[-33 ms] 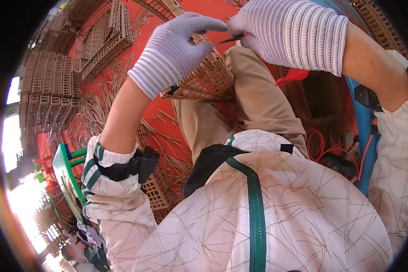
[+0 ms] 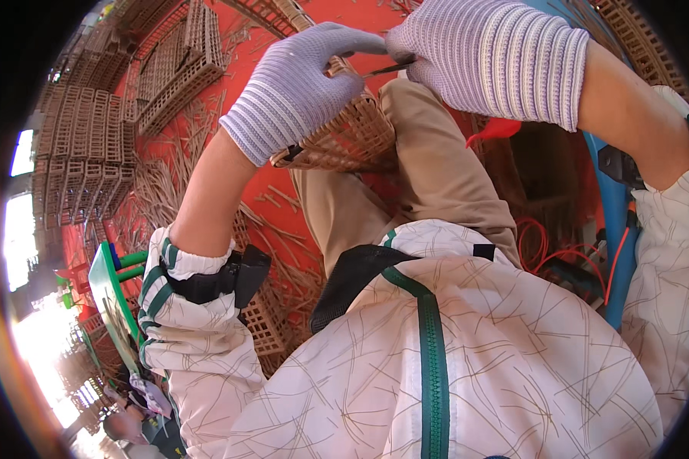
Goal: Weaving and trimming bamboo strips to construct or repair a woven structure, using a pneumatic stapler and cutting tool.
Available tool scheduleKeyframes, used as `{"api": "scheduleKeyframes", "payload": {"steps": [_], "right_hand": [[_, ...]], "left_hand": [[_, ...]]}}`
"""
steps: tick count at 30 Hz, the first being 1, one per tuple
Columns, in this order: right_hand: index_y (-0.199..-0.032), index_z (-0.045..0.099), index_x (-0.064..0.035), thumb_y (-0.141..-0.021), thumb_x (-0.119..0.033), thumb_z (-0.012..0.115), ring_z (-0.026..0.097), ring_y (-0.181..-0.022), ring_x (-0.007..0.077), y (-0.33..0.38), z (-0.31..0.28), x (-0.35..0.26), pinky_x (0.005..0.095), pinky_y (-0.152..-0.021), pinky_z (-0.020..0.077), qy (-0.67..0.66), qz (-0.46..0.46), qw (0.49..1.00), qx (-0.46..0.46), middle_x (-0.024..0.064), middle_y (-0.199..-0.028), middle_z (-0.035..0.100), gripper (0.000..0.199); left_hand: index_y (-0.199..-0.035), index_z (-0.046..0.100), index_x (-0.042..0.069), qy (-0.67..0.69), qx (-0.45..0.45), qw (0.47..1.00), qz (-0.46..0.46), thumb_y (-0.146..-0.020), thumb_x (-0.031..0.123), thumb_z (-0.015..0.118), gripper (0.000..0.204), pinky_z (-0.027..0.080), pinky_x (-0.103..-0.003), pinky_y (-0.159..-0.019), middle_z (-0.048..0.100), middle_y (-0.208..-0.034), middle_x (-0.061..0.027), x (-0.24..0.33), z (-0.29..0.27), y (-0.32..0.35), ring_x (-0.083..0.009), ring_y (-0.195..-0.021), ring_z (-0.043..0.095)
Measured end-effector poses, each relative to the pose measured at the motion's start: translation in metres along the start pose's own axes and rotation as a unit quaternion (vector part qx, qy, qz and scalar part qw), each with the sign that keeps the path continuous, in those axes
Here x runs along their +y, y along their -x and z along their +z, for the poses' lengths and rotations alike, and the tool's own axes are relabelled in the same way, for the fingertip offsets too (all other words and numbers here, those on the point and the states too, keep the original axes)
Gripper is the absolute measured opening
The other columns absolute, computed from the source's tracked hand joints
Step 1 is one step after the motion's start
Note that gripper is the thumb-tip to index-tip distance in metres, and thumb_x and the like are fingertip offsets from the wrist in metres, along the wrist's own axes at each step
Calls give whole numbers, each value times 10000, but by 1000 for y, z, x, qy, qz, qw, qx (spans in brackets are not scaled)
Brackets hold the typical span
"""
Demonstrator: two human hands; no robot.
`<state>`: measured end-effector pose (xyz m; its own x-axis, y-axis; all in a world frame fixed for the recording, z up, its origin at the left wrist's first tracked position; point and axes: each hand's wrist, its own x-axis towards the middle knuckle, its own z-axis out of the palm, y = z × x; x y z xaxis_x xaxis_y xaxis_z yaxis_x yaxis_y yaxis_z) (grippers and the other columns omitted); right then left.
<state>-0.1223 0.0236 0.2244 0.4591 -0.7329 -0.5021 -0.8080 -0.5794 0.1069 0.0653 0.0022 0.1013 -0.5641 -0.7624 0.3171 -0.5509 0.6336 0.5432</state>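
A brown wicker basket point(image 2: 352, 134) leans against my knees, tilted, with an open weave. Over its upper edge lies my left hand point(image 2: 295, 88), in a lilac and white striped knit glove, its thumb and index finger curved round the basket's side; the other fingers are hidden. The left index fingertip reaches my right hand point(image 2: 467, 57), gloved alike, whose fingers are closed on a thin dark pointed piece point(image 2: 386, 69). That piece points toward the left thumb; whether it is a blade or a strip of cane I cannot make out.
Wicker baskets point(image 2: 84, 145) stand stacked at the left, others point(image 2: 180, 65) behind them. Loose cane strips point(image 2: 176, 180) litter the red floor point(image 2: 272, 222). A green stool point(image 2: 107, 283) stands by my left elbow. At the right are a red cable point(image 2: 582, 256) and a blue edge point(image 2: 616, 283).
My left hand has shifted very slightly to the right, and the dark piece has moved a little with it. The basket looks unmoved.
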Motion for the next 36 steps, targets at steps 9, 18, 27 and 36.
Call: {"api": "scheduleKeyframes", "payload": {"steps": [9, 18, 27, 36], "right_hand": [[-1080, 706, -14, -977, -376, 589, 683, -710, 177, 15, 29, 30, 311, -664, 554, -263, -72, 940, 204, 106, -867, 734, 394], [-1011, 708, -27, -909, -224, 675, 729, -840, 308, -62, 193, 78, 392, -743, 581, -791, -21, 558, 249, 182, -931, 740, 224], [-1083, 701, -35, -926, -173, 712, 701, -870, 212, -67, 186, -6, 330, -806, 553, -527, -46, 725, 441, 128, -948, 726, 210], [-1050, 737, -51, -875, -231, 769, 718, -820, 208, -82, 166, -13, 318, -793, 567, -566, -33, 699, 436, 124, -917, 741, 253]], "left_hand": [[-1076, 752, 112, -20, 17, 1000, -3, -903, 329, 700, 282, 569, -429, -794, 730, -975, -132, 1, 37, -2, -361, -870, 689], [-1065, 718, -18, 134, 51, 990, -4, -979, 110, 628, 178, 564, -328, -705, 757, -930, -136, -1, 53, -14, -179, -768, 713], [-1144, 629, -23, 522, 87, 847, -48, -1058, 187, 535, 245, 545, -384, -906, 631, -846, -70, -38, 57, -22, -187, -807, 645], [-1130, 600, -44, 588, 186, 786, -49, -1073, 238, 505, 303, 540, -404, -904, 645, -894, -101, -38, 44, -2, -225, -888, 666]]}}
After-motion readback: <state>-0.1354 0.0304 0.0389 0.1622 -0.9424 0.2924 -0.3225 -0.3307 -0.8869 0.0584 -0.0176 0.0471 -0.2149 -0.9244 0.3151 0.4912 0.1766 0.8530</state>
